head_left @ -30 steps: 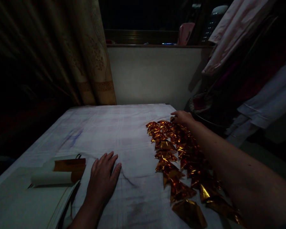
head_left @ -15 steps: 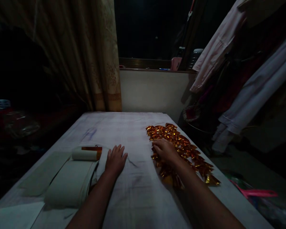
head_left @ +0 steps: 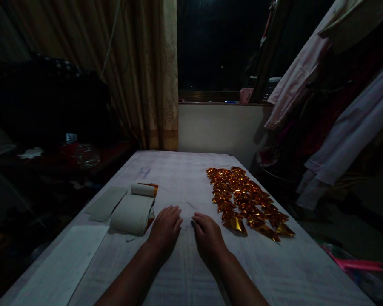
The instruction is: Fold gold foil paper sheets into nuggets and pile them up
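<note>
My left hand (head_left: 166, 227) rests on the cloth-covered table (head_left: 178, 272), fingers stretched forward and nothing visible in them. Just right of it, my right hand (head_left: 208, 233) lies with its fingers slightly bent, also without anything visible in it. A gap separates the two hands. Left of my left hand is a curled stack of pale paper sheets (head_left: 129, 214), with a small roll (head_left: 143, 190) of pale paper showing an orange foil edge behind it. Several folded shiny gold-orange foil pieces (head_left: 239, 197) stand in rows to the right of my right hand.
Flat pale sheets (head_left: 64, 263) lie along the table's left side. A patterned curtain (head_left: 147, 76) and a dark window are beyond the table. Clothes (head_left: 341, 131) hang at the right, above a pink-handled object (head_left: 365, 265). A glass jar (head_left: 87, 156) stands at the far left.
My right hand has left the foil pieces and moved left and nearer, beside my left hand. My left hand has shifted slightly nearer to me. The camera view has turned left.
</note>
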`<state>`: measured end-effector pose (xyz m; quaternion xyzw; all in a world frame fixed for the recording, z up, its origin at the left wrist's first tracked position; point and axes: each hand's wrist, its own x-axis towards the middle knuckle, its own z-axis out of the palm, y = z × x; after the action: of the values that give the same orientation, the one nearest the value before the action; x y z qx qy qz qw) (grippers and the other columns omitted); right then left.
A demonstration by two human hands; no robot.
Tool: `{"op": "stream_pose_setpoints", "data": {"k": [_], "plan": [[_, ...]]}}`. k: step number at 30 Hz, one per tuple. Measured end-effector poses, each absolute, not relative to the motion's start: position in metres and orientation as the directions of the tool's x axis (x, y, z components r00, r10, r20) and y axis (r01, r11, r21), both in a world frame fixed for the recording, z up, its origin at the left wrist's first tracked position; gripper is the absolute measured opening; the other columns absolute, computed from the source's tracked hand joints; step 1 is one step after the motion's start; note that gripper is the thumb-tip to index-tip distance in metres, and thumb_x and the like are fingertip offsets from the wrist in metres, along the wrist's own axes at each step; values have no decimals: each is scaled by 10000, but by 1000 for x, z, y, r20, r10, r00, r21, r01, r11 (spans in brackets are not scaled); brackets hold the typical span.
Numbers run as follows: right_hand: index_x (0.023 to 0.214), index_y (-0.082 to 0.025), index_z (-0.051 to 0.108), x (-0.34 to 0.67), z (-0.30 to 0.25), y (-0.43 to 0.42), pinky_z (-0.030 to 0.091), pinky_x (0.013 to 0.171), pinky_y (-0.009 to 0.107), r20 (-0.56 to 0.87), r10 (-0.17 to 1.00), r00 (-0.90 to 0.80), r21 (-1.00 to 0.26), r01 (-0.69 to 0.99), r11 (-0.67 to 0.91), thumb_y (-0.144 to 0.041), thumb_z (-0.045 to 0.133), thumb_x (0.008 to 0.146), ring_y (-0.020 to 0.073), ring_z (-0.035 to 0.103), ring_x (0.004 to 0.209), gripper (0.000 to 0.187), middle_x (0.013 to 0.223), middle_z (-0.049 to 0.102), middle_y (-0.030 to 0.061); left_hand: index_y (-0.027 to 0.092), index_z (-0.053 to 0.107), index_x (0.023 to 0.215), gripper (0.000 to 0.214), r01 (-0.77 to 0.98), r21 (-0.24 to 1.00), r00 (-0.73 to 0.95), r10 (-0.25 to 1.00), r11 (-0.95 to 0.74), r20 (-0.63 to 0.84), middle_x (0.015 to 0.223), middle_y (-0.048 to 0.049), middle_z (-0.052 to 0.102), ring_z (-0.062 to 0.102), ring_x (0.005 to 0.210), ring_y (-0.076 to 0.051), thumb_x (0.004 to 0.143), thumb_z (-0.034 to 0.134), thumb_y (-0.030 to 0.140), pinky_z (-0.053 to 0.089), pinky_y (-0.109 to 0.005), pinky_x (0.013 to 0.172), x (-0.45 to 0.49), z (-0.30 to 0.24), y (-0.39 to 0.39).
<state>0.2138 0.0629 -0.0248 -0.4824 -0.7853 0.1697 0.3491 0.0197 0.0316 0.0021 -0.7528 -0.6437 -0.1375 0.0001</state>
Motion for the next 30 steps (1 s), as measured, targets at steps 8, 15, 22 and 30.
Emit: {"op": "stream_pose_setpoints", "data": {"k": [8,15,22,30], "plan": [[1017,-203,780,218,-43,56,537,953,424,505,819,-274,-594,578,560,-182,530,906,260,697,1048,275,1094,765,115,181,559,1417,463,998,62,-21,959,4,282,1528,-138,502,406,1449,-304,983,433,281,245,-521,1209,-64,79,65],[983,-210,775,218,-40,55,535,909,368,507,827,-243,-630,551,548,-140,551,872,234,696,976,259,994,771,89,243,743,1145,332,1000,2,-26,995,26,98,1168,-125,753,624,1190,-340,855,602,325,284,-542,1113,-118,106,90],[949,-205,779,218,-31,52,531,912,375,464,853,-238,-664,544,513,-153,540,864,237,692,956,259,965,771,92,247,779,933,241,996,30,77,987,-82,140,1008,-79,779,651,1028,-287,854,564,324,364,-460,1033,-101,113,80],[1206,-165,717,227,-35,49,532,982,401,449,889,-82,-730,540,419,-194,465,878,243,681,1082,415,1162,738,129,247,676,971,229,939,161,244,920,-303,307,984,-24,758,683,966,-199,959,450,279,342,-435,1153,-26,77,32]]}}
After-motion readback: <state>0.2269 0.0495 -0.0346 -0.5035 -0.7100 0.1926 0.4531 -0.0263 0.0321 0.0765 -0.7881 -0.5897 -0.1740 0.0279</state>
